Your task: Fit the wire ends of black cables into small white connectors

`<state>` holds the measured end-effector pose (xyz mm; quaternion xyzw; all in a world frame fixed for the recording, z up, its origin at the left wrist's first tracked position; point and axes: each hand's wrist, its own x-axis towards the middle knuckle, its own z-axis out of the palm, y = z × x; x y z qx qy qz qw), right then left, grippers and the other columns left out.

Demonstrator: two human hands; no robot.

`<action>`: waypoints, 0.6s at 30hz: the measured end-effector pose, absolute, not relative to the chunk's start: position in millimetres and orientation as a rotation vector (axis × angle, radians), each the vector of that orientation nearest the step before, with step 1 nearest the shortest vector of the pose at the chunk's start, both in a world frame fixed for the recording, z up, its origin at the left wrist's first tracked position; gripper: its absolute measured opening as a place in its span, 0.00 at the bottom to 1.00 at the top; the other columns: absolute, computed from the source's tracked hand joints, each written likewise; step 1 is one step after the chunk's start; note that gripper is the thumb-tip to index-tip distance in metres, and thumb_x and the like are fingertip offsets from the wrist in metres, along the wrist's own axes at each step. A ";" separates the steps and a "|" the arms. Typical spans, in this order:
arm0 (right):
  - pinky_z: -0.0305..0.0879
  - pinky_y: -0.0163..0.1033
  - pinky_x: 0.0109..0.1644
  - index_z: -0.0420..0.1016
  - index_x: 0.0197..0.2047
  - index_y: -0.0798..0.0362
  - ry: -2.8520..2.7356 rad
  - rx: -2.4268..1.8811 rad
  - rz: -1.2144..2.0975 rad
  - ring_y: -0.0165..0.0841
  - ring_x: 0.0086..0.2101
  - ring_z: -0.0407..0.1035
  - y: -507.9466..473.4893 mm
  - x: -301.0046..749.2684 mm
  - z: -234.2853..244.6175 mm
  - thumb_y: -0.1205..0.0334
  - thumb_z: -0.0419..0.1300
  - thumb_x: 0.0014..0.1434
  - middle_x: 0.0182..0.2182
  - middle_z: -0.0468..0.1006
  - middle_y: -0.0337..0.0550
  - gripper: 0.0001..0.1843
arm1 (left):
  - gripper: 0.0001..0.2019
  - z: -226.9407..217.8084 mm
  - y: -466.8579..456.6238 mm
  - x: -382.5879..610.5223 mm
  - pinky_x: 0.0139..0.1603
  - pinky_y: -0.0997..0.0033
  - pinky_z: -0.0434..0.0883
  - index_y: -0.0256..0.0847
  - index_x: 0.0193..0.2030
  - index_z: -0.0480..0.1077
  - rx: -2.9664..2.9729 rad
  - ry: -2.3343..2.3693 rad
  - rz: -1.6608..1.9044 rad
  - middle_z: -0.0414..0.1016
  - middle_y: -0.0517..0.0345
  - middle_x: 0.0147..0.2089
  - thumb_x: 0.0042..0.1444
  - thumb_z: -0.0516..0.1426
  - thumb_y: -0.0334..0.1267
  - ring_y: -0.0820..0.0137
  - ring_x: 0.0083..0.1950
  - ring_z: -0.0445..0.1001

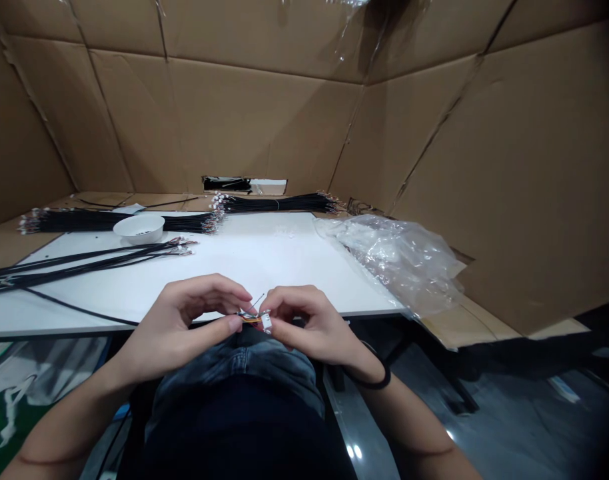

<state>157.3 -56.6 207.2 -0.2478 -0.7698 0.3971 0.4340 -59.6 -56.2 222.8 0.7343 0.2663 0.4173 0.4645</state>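
Observation:
Close to my body, at the table's front edge, both hands meet over a small bunch of thin coloured wires (249,319). My left hand (184,327) is closed, thumb and fingers pinching the wires. A white plastic connector (266,323) sits at the right end of the bunch, pinched by the fingertips of my right hand (312,323). One thin dark wire end sticks up between the hands. A black cable (84,310) runs across the table towards my left hand; its end there is hidden.
Bundles of black cables with white connectors (119,220) lie at the back left, more cables (279,203) at the back. Loose cables (84,267) lie at left. A white bowl (139,230) holds small dark bits. Clear plastic bags (399,257) lie right. Cardboard walls (264,120) enclose the table.

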 end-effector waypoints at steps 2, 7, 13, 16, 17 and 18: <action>0.59 0.27 0.24 0.75 0.33 0.58 -1.954 -0.632 0.865 0.22 0.21 0.63 -55.9 157.7 207.1 0.67 0.62 0.59 0.23 0.73 0.37 0.03 | 0.08 223.2 -55.4 -59.7 0.42 0.88 0.75 0.46 0.43 0.76 1.785 0.641 0.993 0.81 0.64 0.38 0.58 0.63 0.31 0.79 0.39 0.79; 0.64 0.29 0.27 0.76 0.33 0.57 -2.023 -0.623 0.640 0.24 0.22 0.66 -56.6 158.9 208.2 0.68 0.61 0.60 0.24 0.76 0.40 0.04 | 0.06 222.1 -52.6 -57.7 0.37 0.88 0.75 0.45 0.43 0.76 1.712 0.649 0.965 0.80 0.64 0.35 0.60 0.61 0.32 0.81 0.33 0.78; 0.63 0.29 0.26 0.75 0.32 0.57 -2.034 -0.608 0.640 0.24 0.22 0.66 -60.4 158.3 210.2 0.68 0.62 0.59 0.24 0.75 0.39 0.04 | 0.09 221.9 -52.8 -58.2 0.36 0.87 0.75 0.43 0.43 0.74 1.655 0.652 0.920 0.80 0.63 0.34 0.56 0.64 0.32 0.79 0.33 0.79; 0.63 0.29 0.26 0.75 0.32 0.57 -2.028 -0.604 0.729 0.24 0.22 0.65 -61.7 156.6 210.1 0.68 0.61 0.59 0.23 0.74 0.39 0.04 | 0.09 222.5 -53.7 -56.8 0.36 0.87 0.75 0.43 0.43 0.74 1.642 0.653 0.901 0.81 0.63 0.34 0.55 0.65 0.32 0.79 0.33 0.79; 0.63 0.29 0.26 0.74 0.32 0.57 -2.024 -0.604 0.759 0.24 0.22 0.65 -61.9 156.0 209.9 0.67 0.61 0.59 0.23 0.74 0.38 0.04 | 0.09 222.6 -54.0 -56.0 0.36 0.87 0.74 0.42 0.43 0.74 1.635 0.648 0.891 0.81 0.63 0.34 0.55 0.65 0.32 0.79 0.33 0.79; 0.63 0.29 0.26 0.74 0.32 0.57 -2.019 -0.603 0.781 0.24 0.22 0.65 -62.1 155.4 209.5 0.67 0.61 0.59 0.23 0.74 0.38 0.04 | 0.09 222.6 -54.3 -55.3 0.36 0.86 0.74 0.42 0.43 0.74 1.627 0.646 0.883 0.81 0.63 0.34 0.55 0.65 0.32 0.79 0.33 0.79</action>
